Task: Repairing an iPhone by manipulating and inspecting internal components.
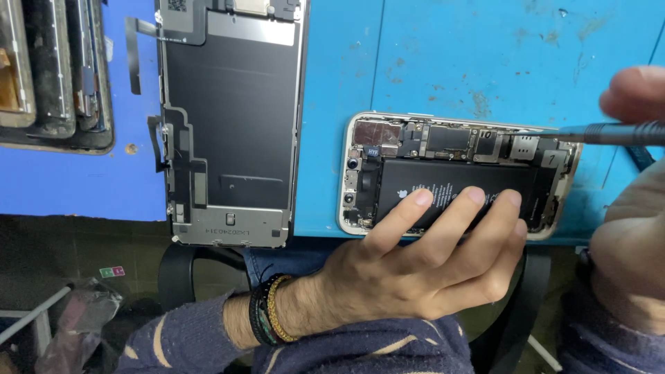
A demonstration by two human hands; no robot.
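Note:
An opened smartphone (457, 149) lies on its back on the blue work mat (485, 62), its black battery and circuit boards exposed. My left hand (415, 263) rests on it from below, three fingers pressing flat on the battery. My right hand (634, 208) is at the right edge, gripping a dark grey screwdriver (609, 133). The screwdriver's tip points left at the phone's upper right corner. The detached screen panel (232, 118) lies face down to the left of the phone.
A tray with several old phone screens (52, 69) sits at the top left. A thin flex strip (133, 55) lies beside the screen panel. The bench's front edge runs below the phone, with dark floor, a plastic bag (76, 312) and chair parts beneath.

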